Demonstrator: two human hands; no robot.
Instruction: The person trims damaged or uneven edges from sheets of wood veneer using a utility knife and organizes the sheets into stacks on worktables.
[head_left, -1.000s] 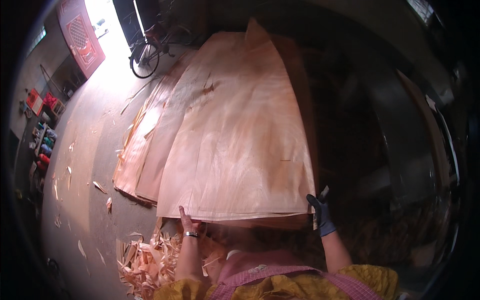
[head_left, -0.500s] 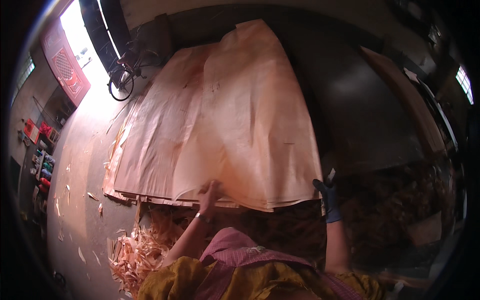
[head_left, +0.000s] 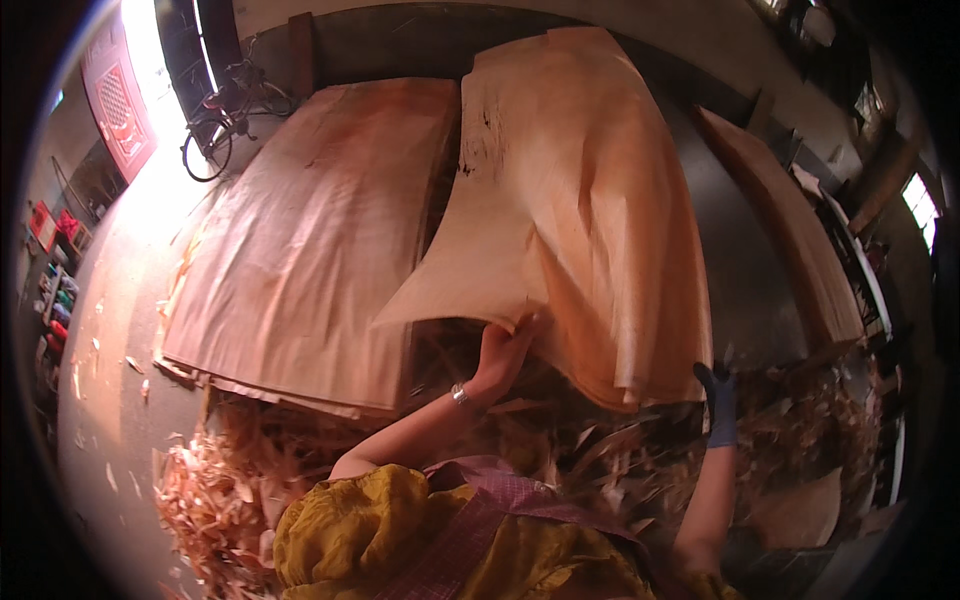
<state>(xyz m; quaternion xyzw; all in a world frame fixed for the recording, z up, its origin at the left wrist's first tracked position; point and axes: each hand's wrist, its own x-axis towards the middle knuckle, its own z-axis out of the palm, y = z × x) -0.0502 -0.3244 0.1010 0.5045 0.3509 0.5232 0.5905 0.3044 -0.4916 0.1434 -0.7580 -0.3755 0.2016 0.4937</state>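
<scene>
A large, thin wood veneer sheet hangs lifted and curved, its near edge raised and folded. My left hand, bare with a watch at the wrist, is closed on the near edge, left of the fold. My right hand, in a dark blue glove, pinches the sheet's near right corner. A thin pale strip shows beside the glove; I cannot make out what it is. To the left lies a stack of veneer sheets. The lifted sheet partly covers a dark flat surface on the right.
Veneer scraps are heaped at the near left, and more shavings lie near my right arm. Another sheet stack stands at the far right. A bicycle stands by the bright doorway at the back left.
Both hands have moved right, carrying the veneer sheet off the left stack toward the dark surface. My left hand has risen, folding up the near edge. A gap now shows beside the stack.
</scene>
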